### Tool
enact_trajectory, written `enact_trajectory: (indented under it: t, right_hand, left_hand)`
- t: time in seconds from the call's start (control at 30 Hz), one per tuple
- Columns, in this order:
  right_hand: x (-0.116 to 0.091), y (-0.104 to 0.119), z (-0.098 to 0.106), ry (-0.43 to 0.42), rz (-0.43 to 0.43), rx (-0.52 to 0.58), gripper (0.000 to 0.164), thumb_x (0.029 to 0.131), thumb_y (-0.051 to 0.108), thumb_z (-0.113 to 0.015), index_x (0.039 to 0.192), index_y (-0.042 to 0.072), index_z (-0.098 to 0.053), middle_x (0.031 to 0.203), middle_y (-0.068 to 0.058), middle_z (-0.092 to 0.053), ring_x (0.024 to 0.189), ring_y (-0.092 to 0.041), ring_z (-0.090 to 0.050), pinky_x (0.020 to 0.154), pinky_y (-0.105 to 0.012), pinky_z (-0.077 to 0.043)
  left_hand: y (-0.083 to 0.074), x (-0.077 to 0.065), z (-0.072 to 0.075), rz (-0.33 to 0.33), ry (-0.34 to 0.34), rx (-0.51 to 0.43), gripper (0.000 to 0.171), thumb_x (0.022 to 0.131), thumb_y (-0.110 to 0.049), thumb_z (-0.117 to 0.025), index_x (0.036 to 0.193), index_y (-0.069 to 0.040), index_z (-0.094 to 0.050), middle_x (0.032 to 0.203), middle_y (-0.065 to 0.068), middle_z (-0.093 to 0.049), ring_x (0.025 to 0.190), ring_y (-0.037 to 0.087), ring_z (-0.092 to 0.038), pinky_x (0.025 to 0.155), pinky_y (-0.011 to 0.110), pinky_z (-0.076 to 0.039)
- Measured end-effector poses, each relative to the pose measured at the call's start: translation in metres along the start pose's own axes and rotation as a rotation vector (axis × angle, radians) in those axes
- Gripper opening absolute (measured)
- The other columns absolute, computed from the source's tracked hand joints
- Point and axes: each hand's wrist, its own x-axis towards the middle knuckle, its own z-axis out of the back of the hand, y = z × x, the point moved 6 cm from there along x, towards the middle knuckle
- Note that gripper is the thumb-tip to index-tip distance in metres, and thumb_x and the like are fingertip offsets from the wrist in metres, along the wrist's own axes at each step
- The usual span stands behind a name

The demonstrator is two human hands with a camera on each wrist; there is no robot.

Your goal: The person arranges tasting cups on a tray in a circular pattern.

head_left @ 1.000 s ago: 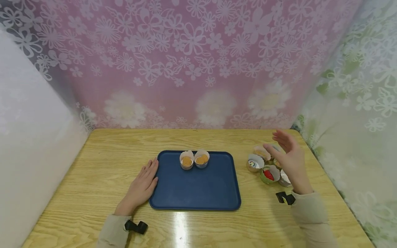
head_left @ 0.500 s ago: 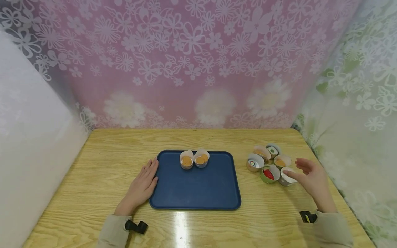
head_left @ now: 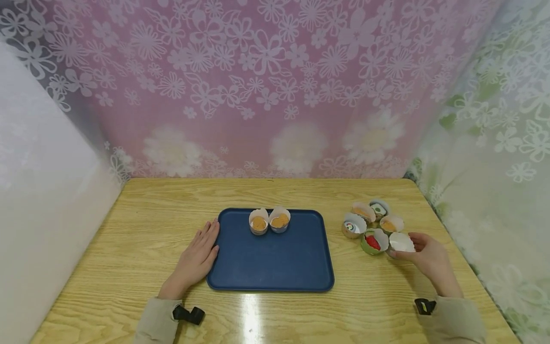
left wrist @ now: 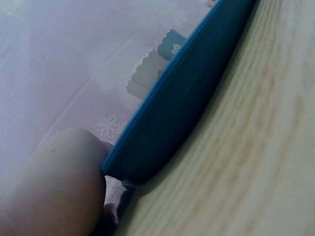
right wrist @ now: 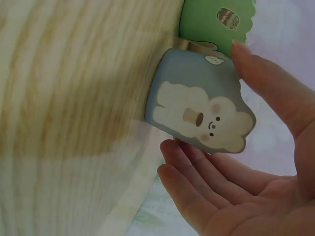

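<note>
In the head view my right hand (head_left: 433, 262) pinches a grey paper baking cup (head_left: 402, 242), thumb on the near side and fingers on the far side. The right wrist view shows a bear printed on this cup (right wrist: 187, 105); its rim tips a little. Touching or close beside it stands a green baking cup (head_left: 372, 243) with something red inside. My left hand (head_left: 195, 260) lies with straight fingers against the left edge of the blue tray (head_left: 270, 267). Two baking cups with orange-brown contents, one left (head_left: 259, 224) and one right (head_left: 280, 221), stand side by side at the tray's back.
Several more baking cups cluster right of the tray: one with a round print inside (head_left: 354, 226), a pinkish one (head_left: 363, 211), one with a green-and-white inside (head_left: 379, 209) and an orange-filled one (head_left: 391, 223). A patterned cloth (head_left: 266, 119) hangs behind the wooden table (head_left: 172, 200).
My right hand came from above the cup cluster out to its right side, then down and in to grip the grey cup, which has tipped slightly. The left hand and tray stayed put.
</note>
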Motion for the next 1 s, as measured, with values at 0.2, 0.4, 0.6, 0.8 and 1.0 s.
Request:
enact_trajectory:
  t: [0.2,0.4,0.6,0.8,1.0]
  right_hand:
    - [0.002,0.003,-0.001,-0.061,0.040,-0.023,0.087,0.080,0.042,-0.082,0.136,-0.014,-0.045,0.129,-0.037,-0.052,0.108,-0.047,-0.054,0.078,-0.047,-0.051]
    - [0.002,0.003,0.001,-0.080,0.050,-0.022,0.072,0.084,0.031,-0.080,0.130,-0.016,-0.050,0.123,-0.037,-0.055,0.103,-0.046,-0.057,0.068,-0.033,-0.050]
    - [-0.004,0.006,0.011,-0.106,0.053,-0.039,0.070,0.087,0.030,-0.077,0.129,-0.017,-0.049,0.122,-0.038,-0.055,0.101,-0.046,-0.058,0.065,-0.031,-0.051]
    - [-0.014,0.024,0.025,-0.133,0.093,-0.055,0.069,0.088,0.031,-0.076,0.128,-0.018,-0.050,0.118,-0.038,-0.056,0.095,-0.042,-0.059,0.060,-0.032,-0.051]
    - [-0.024,0.052,0.032,-0.140,0.123,-0.096,0.071,0.086,0.039,-0.077,0.128,-0.013,-0.052,0.118,-0.035,-0.058,0.096,-0.042,-0.059,0.060,-0.033,-0.050]
  left_hand:
    - [0.000,0.000,0.001,-0.004,-0.009,0.001,0.059,0.105,-0.014,-0.047,0.155,0.005,-0.023,0.161,0.022,-0.021,0.148,0.040,-0.019,0.120,0.052,-0.015]
    - [0.000,0.000,0.000,-0.004,-0.019,-0.003,0.058,0.105,-0.013,-0.047,0.155,0.006,-0.023,0.161,0.022,-0.021,0.148,0.041,-0.019,0.120,0.052,-0.015]
    - [0.001,-0.001,-0.002,0.013,0.006,-0.005,0.059,0.106,-0.015,-0.045,0.156,0.005,-0.021,0.162,0.020,-0.018,0.149,0.038,-0.016,0.121,0.050,-0.012]
    - [0.002,-0.001,-0.002,0.012,0.005,-0.008,0.060,0.105,-0.015,-0.046,0.156,0.005,-0.021,0.162,0.020,-0.019,0.149,0.039,-0.017,0.121,0.051,-0.013]
    - [0.003,0.000,-0.003,0.015,0.013,-0.003,0.060,0.106,-0.016,-0.045,0.156,0.004,-0.020,0.163,0.019,-0.017,0.149,0.038,-0.016,0.121,0.049,-0.011]
